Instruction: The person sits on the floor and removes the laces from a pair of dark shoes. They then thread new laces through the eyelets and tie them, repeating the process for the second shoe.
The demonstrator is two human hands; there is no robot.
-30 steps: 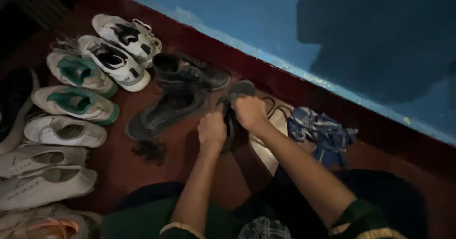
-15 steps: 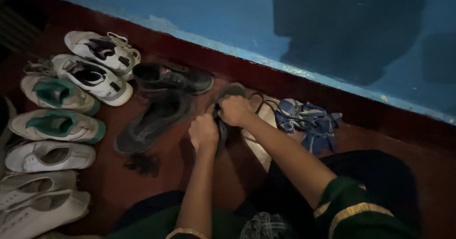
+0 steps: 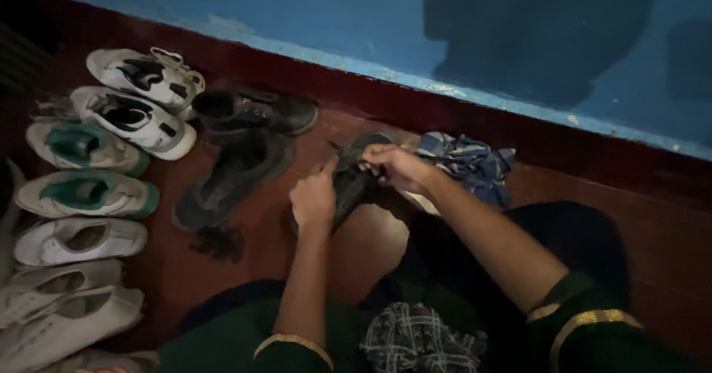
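Both my hands hold a dark grey shoe (image 3: 354,179) just above the reddish floor. My left hand (image 3: 314,199) grips its near side with the thumb up. My right hand (image 3: 394,165) pinches at its top near the opening, fingers closed on the upper. A second dark shoe (image 3: 236,173) lies on its side to the left, and a black shoe (image 3: 252,111) stands behind that one.
A row of white shoes, some with green lining (image 3: 87,193), lines the left side. A blue checked cloth (image 3: 469,162) lies by the wall. A small dark scrap (image 3: 216,242) sits on the floor. The blue wall (image 3: 356,17) with a dark red base runs behind.
The view has shifted slightly, so the shoes sit a little further left and lower. My hands stay on the dark shoe, with the right hand now at its top.
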